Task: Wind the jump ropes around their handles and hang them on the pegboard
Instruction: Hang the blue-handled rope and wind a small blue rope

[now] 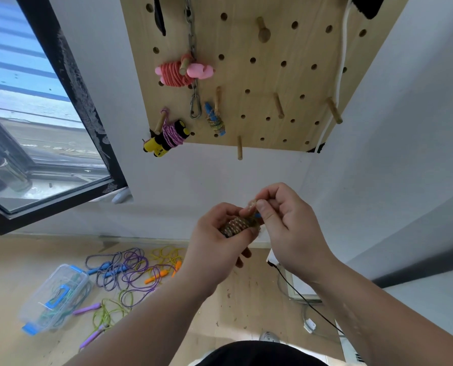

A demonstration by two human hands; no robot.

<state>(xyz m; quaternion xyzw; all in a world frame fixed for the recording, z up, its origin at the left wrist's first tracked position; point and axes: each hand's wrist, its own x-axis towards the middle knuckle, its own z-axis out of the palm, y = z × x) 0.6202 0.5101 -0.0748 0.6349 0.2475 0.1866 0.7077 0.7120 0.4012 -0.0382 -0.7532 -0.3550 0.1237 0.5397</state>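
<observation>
My left hand (214, 239) grips a jump rope bundle (237, 225), a multicoloured cord wound around blue handles. My right hand (283, 215) pinches the loose end of that cord just above the bundle. Both hands are below the wooden pegboard (259, 80) on the wall. Three wound ropes hang there on pegs: a pink one (180, 71), a yellow-handled one with pink cord (167, 140) and a small blue-handled one (214, 120). On the floor lie loose ropes: blue and purple (119, 270), yellow with orange handles (164, 262), green with purple handles (101, 313).
A clear plastic box with blue clasps (53, 297) holds more cord at the lower left. Bare wooden pegs (278, 105) stick out on the board's right half. A chain with a carabiner (193, 83) and a white cord (338, 83) hang there. A window (35, 114) is at left.
</observation>
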